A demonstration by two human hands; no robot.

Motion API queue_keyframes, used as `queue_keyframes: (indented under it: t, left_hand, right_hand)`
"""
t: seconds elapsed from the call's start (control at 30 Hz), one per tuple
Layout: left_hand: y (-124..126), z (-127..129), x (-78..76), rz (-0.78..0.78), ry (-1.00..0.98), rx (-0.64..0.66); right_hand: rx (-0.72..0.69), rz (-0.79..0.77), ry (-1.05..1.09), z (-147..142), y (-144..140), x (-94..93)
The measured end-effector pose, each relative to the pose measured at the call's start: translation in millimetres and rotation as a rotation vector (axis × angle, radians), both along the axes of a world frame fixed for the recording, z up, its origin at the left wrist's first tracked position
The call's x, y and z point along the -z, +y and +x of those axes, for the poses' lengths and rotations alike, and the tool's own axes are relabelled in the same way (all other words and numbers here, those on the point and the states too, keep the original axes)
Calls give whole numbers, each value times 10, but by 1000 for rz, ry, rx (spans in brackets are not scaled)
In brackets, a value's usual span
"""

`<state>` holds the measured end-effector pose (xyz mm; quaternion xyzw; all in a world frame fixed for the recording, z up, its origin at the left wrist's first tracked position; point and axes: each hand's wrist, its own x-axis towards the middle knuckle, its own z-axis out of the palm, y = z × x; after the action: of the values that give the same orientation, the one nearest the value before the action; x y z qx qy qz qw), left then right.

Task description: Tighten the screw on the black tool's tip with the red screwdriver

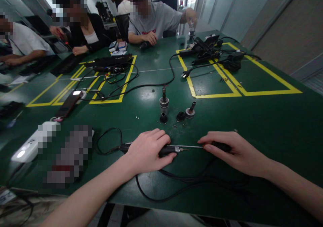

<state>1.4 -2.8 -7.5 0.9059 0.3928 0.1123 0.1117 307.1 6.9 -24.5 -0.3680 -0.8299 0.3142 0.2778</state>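
My left hand (148, 149) is closed over a black corded electric screwdriver (168, 150), which has a silver collar and a thin bit pointing right. My right hand (234, 153) grips the dark handle of a screwdriver (191, 147). Its long thin shaft runs left, just behind the bit, to my left fingers. Whether those fingers touch the shaft I cannot tell. Beyond the hands stand a metal part with an upright stem (164, 102), a small black cup-like part (163, 118), another black part (180, 116) and a round metal piece with a tilted stem (190, 111).
Black cable (151, 198) loops over the green table (141, 186) near me. A phone (69, 104), a white power bank-like block (35, 143) and a blurred-out object (73, 149) lie left. Black devices and cords (207, 48) lie farther back. Several people sit across the table.
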Motion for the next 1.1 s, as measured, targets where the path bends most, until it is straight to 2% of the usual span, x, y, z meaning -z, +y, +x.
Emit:
queue_keyframes:
  t: [0.27, 0.43, 0.63, 0.73, 0.93, 1.1]
  left_hand:
    - [0, 4, -3, 19, -10, 9]
    - [1, 7, -10, 17, -7, 7]
    - [0, 6, -10, 22, -12, 8]
    - [1, 1, -8, 20, -13, 12]
    - [2, -2, 3, 20, -8, 10]
    - [-2, -7, 1, 24, -20, 13]
  right_hand:
    - [-8, -2, 0, 2, 6, -93]
    - [-7, 26, 31, 9, -14, -63]
    - [-6, -50, -6, -52, -6, -94]
    - [2, -40, -19, -44, 0, -117]
    - [-32, 111, 26, -1, -11, 7]
    - [-34, 118, -3, -12, -24, 76]
